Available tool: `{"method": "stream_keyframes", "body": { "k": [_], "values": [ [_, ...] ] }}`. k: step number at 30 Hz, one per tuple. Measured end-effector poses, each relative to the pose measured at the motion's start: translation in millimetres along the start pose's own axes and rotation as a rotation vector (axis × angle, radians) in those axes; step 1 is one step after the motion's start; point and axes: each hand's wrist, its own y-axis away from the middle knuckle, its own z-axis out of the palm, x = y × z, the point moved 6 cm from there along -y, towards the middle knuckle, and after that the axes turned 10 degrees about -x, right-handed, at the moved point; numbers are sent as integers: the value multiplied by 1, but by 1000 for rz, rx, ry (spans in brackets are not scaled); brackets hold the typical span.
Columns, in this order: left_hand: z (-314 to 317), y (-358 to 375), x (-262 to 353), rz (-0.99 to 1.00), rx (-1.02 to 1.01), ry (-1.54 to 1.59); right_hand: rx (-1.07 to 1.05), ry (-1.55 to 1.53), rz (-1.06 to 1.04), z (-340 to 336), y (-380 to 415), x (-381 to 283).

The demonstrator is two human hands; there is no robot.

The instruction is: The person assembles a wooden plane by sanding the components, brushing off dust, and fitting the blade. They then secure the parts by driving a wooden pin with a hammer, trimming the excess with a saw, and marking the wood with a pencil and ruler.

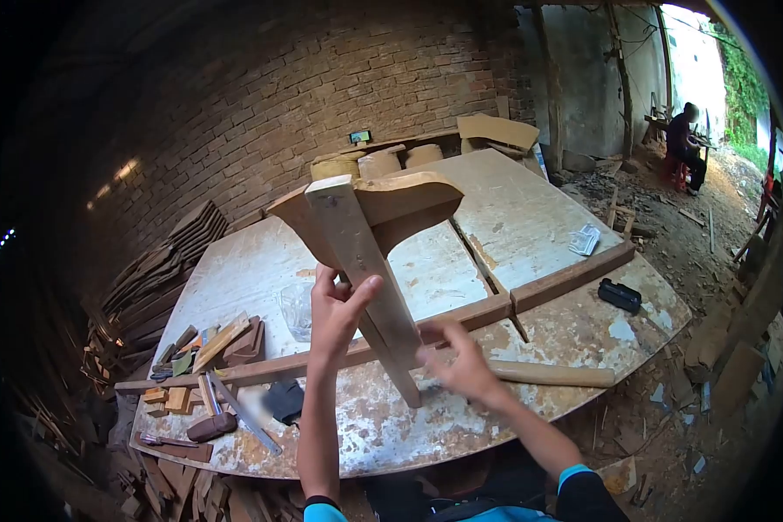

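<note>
A wooden piece, made of a long straight leg with curved boards at its top, stands tilted over the workbench. My left hand is wrapped round its left side at mid-height, thumb up. At the lower right edge of the leg is my right hand, its fingers bent and partly spread; whether they touch the wood is unclear. A rounded wooden mallet or handle lies just right of my right hand, partly hidden by it.
Bench front: a saw, small wood blocks, a dark cloth-like item, a black case. A raised wooden rail crosses the bench. A plastic bag lies behind my left hand. Far right, a person sits.
</note>
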Motion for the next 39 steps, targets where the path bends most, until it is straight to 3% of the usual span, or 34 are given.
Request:
{"method": "stream_keyframes", "body": {
  "k": [1,3,6,9,16,20,22,25,28,29,31,32,34,37,39],
  "values": [
    [7,0,4,-4,-47,38,129,-186,-9,-15,-11,16],
    [14,1,6,24,-112,65,259,-261,-242,-39,-34,-16],
    [21,0,10,100,-162,106,-90,-628,-138,-32,-68,-44],
    [13,5,10,68,-158,115,-225,-696,-191,-18,-82,-44],
    [-9,12,5,0,-175,124,-268,-746,-83,-7,-104,-41],
    [7,7,12,51,-82,21,103,-499,-287,-29,-113,-56],
    [12,6,14,68,-25,-48,334,-789,-207,-43,-101,-50],
    [14,10,22,82,7,-139,244,-844,-150,-59,-86,-3],
    [-3,12,28,200,89,-107,6,-572,96,-32,-61,20],
    [-11,6,37,218,130,-69,-33,-414,59,-18,-60,23],
    [-3,-3,83,497,82,166,-150,-292,-7,22,-58,25],
    [6,-4,104,503,101,214,-20,-331,95,31,-48,16],
    [-15,-12,109,532,39,86,-155,-212,-17,36,-53,6],
    [-26,-6,102,595,94,232,-382,-569,-50,45,-54,-22],
    [-29,3,104,645,105,273,-454,-560,-162,40,-65,-65]
  ]
}}
